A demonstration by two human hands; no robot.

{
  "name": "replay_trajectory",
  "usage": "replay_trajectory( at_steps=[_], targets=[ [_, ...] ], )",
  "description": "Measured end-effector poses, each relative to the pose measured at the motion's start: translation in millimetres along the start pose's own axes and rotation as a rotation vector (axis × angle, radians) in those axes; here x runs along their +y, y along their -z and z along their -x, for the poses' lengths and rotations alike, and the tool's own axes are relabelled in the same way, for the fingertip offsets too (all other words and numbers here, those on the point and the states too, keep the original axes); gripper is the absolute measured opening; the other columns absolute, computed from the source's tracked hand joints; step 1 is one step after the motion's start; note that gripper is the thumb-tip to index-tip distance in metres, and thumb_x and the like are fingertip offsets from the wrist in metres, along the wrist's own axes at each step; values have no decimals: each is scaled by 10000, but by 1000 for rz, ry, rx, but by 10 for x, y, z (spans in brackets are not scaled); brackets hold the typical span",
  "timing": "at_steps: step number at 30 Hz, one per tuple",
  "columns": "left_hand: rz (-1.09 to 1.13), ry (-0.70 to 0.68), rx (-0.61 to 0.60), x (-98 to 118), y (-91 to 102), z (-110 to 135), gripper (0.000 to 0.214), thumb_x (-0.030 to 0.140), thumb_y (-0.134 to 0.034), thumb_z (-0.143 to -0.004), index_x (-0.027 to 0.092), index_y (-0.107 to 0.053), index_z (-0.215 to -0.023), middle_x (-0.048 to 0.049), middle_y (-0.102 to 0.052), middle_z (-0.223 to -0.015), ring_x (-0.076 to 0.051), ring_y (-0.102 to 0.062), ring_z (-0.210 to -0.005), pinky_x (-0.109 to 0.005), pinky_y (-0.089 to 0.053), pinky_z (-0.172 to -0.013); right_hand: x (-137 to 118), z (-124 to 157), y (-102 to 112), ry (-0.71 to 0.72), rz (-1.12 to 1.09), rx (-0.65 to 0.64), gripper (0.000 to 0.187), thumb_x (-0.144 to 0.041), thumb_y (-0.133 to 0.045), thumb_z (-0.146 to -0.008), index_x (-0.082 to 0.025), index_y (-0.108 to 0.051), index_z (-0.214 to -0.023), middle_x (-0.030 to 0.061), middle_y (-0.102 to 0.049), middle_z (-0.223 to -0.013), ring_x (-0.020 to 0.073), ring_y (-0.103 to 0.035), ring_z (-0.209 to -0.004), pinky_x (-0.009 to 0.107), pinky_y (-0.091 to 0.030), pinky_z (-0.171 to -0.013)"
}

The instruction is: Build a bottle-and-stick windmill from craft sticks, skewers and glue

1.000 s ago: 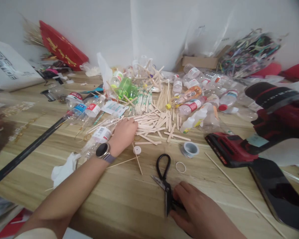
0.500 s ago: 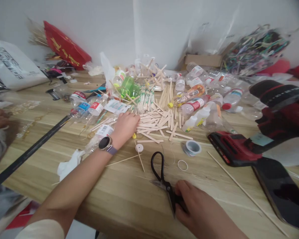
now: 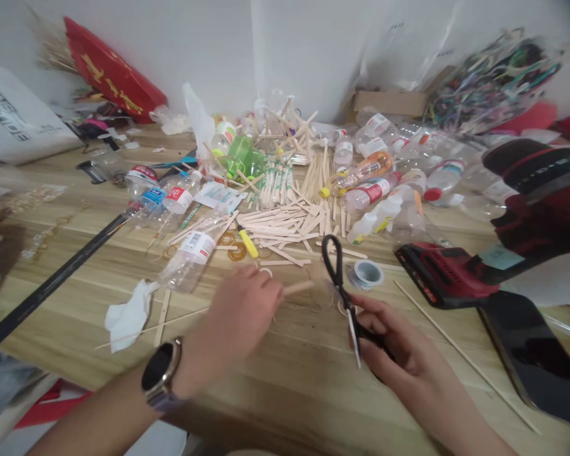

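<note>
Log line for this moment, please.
left hand: holds wooden stick | right hand: holds scissors | both over table | stick pile beyond

Scissors (image 3: 342, 294): in right hand (image 3: 399, 345)
Stick (image 3: 298, 288): in left hand (image 3: 240, 313)
Stick pile (image 3: 285, 225): beyond left hand
Drill (image 3: 456, 272): right of right hand

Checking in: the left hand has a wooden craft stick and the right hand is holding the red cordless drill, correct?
Not quite. The right hand holds the black scissors, not the red cordless drill, which lies on the table off to that hand's right. The left hand does have a wooden craft stick. The head view shows this.
</note>
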State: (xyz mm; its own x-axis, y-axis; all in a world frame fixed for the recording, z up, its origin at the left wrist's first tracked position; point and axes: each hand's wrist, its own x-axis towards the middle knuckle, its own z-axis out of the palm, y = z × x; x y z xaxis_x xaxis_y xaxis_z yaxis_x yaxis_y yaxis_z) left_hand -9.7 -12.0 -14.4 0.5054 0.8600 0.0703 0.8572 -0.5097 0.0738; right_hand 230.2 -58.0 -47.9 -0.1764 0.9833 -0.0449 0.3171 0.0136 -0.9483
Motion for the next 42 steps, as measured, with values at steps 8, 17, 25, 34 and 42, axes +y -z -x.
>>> replay_trajectory(
  at_steps=[8, 17, 25, 34, 42],
  targets=[
    [24, -256, -33, 345, -353, 208, 115, 150, -527, -944, 140, -623, -1006, -90, -653, -983, -266, -578, -923, -409, -486, -789, -20, -20, -16, -17, -250, -53, 208, -290, -673, -791, -256, -572, -969, 20, -614, -862, 142, -568, -701, 212, -454, -554],
    [-124, -341, 92, 386, -563, 522, 248, 133, -460, -964, 67, -625, -1137, -181, -672, -1167, -283, -624, -1040, -410, -518, -874, -76, -96, 42, -187, -264, -7, 471, -683, -570, -829, -213, -598, -851, 27, -658, -675, 91, -398, -440, 203, -318, -393],
    [-41, -304, 72, 331, -491, 444, 359, 24, -333, -931, 62, -565, -1202, -155, -681, -1085, -241, -655, -889, -342, -565, -729, -29, -148, 41, -233, -295, 8, 464, -659, -627, -808, -196, -596, -826, 10, -665, -632, 70, -422, -395, 179, -301, -361],
    [100, -261, -266, 365, -363, 384, 254, 13, -459, -869, 143, -599, -1036, -97, -638, -985, -264, -606, -859, -395, -543, -704, -53, -118, 51, -226, -212, -12, 480, -671, -617, -807, -192, -612, -808, 19, -677, -636, 59, -411, -383, 172, -317, -353],
    [160, -254, -324, 385, -340, 398, 175, 12, -512, -883, 164, -581, -832, -52, -621, -852, -225, -588, -782, -366, -527, -704, -98, -129, 21, -233, -218, -52, 509, -686, -623, -793, -178, -591, -800, 23, -675, -631, 54, -420, -386, 163, -326, -356]
  ],
)
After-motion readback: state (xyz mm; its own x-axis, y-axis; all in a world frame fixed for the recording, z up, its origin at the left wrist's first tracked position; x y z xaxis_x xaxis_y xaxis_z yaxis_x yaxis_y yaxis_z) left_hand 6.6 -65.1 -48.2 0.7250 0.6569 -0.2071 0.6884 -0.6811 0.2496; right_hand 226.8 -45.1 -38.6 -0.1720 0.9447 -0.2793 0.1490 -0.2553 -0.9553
